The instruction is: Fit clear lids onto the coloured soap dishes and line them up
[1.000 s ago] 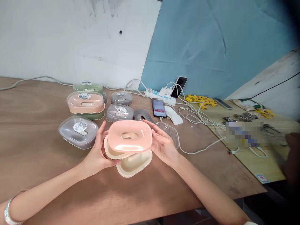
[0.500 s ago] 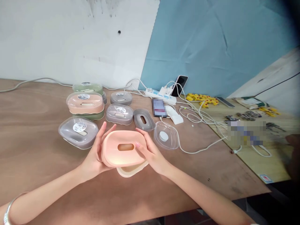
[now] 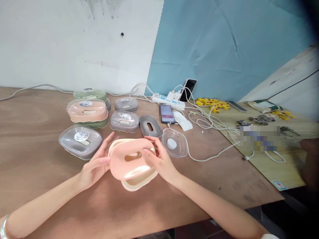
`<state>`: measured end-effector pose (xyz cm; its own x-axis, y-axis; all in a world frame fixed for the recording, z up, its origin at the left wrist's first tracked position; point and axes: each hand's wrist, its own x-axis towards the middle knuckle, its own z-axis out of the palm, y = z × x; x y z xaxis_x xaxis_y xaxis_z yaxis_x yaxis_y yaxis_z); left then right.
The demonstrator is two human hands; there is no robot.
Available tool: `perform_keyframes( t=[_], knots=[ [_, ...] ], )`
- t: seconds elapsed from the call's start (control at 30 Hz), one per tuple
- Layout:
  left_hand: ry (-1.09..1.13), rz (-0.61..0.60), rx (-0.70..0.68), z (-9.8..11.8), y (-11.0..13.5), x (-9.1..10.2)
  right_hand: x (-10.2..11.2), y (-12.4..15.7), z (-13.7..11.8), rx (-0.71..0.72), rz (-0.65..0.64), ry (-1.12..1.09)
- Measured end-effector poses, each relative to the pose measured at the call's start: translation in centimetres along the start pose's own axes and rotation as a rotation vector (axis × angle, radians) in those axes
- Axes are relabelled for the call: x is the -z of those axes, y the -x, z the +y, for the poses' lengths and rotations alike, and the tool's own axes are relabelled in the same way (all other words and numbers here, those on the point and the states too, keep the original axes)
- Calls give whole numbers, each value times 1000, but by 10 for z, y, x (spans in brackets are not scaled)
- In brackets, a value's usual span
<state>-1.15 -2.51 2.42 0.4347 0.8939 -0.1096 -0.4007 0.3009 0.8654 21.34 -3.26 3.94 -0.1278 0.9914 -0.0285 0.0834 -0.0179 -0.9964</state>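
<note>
A pink rounded lid (image 3: 122, 152) with an oval slot is tilted over a shallow cream tray (image 3: 132, 186), whose rim shows behind and below it. My right hand (image 3: 160, 161) grips both at the right end, thumb on top of the lid and fingers around the far edge. On the other side, my left hand (image 3: 96, 166) has its fingers spread, with the thumb tip at the lid's left edge. Just beyond my hands lie a grey slotted lid (image 3: 157, 130) and a clear cover (image 3: 180, 146) with a round white label.
Several clear-covered boxes stand at the back left, including a pink box (image 3: 87, 111), a green box (image 3: 88, 94) and a grey box (image 3: 81, 141). A power strip (image 3: 168, 101), phone (image 3: 188, 89) and white cables (image 3: 211, 124) lie right. Yellow parts (image 3: 213, 104) are farther back.
The pink lid has tilted and turned over the cream tray, so more of the tray's rim shows. My left hand has loosened and moved slightly left; my right hand still grips.
</note>
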Motion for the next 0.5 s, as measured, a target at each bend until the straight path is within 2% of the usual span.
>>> perform_keyframes(
  t=[0.1,0.3,0.5],
  knots=[
    [-31,91,86,-1,-3,4,-2,2,3,-7,-7,31],
    [-103,-34,58,0,-4,7,-6,5,10,3,62,77],
    [-78,5,106,2,-5,1,-8,7,13,4,106,139]
  ],
)
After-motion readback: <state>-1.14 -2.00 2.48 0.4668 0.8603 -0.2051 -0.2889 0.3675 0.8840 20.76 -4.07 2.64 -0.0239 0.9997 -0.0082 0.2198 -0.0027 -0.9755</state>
